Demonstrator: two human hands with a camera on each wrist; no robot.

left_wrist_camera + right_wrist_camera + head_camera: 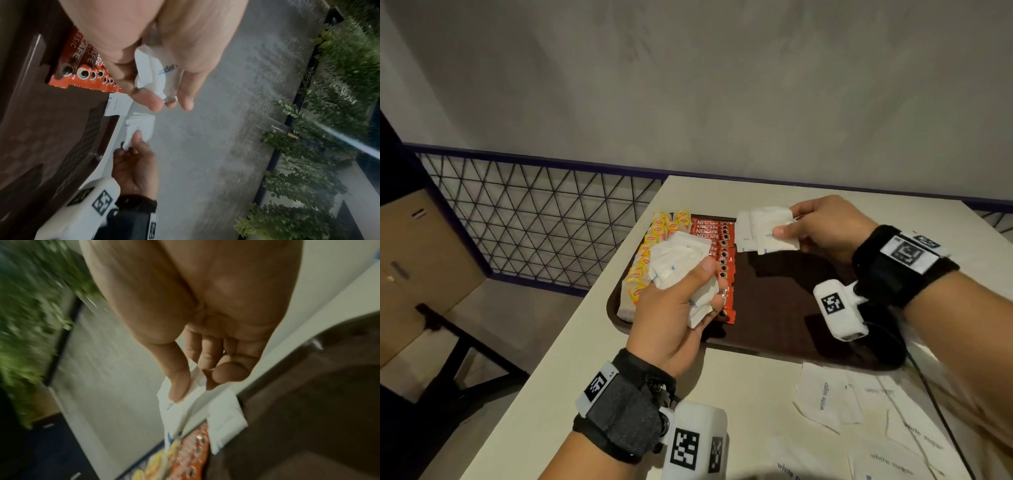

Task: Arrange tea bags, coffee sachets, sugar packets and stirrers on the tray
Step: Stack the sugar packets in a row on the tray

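While each grip holds sugar packets (pixel 770 230), the left hand (pixel 678 318) and right hand (pixel 825 233) hover above the tray (pixel 784 308).

So the tray (pixel 774 308) is sitting on the table (pixel 592 359), tea bags (pixel 654 240) lying along its left edge, coffee sachets (pixel 717 246) sitting right beside them, one sugar packet (pixel 743 233) lying just right of those at the far end. Loose sugar packets (pixel 859 411) are lying on the table in front of the tray.
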